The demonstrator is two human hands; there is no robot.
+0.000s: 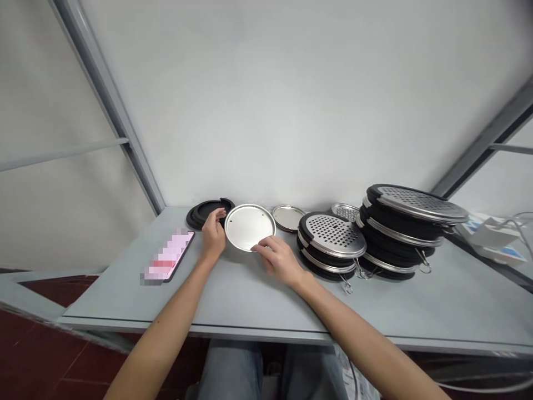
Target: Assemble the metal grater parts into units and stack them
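A round silver metal plate (250, 226) with a raised rim and small holes near its edge is tilted up toward me above the table. My left hand (214, 232) is closed at its left rim, fingertips partly hidden. At the lower right rim, my right hand (277, 258) pinches the plate between thumb and fingers. Just behind my left hand lie black ring-shaped parts (200, 215), stacked. Another flat metal plate (288, 217) rests on the table to the right of the held one.
To the right stand a short stack of black-rimmed discs with perforated metal tops (333, 234) and a taller stack (416, 203), both with wire clips sticking out. A perforated metal disc (345, 211) lies behind them. A phone (179, 255) is at left; white boxes (493, 236) sit far right.
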